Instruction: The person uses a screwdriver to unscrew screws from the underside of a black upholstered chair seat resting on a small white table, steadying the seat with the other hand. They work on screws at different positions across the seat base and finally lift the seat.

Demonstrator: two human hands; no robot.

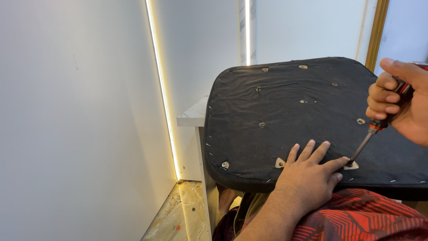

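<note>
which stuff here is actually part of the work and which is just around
In use:
- screwdriver, gripped by right hand
- black seat pad, pressed flat by left hand
- screw under the tip

Just around:
- white shelf
- light strip
- marble floor

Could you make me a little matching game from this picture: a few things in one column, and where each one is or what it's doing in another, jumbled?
Things:
1. left hand
2. right hand
3. screwdriver
4. light strip

Places or states:
A. runs down the white wall
B. lies flat, fingers spread, on the black seat pad
C. tip set on a fitting near the pad's edge
D. wrapped around a handle

Pairs: 1-B, 2-D, 3-C, 4-A
</note>
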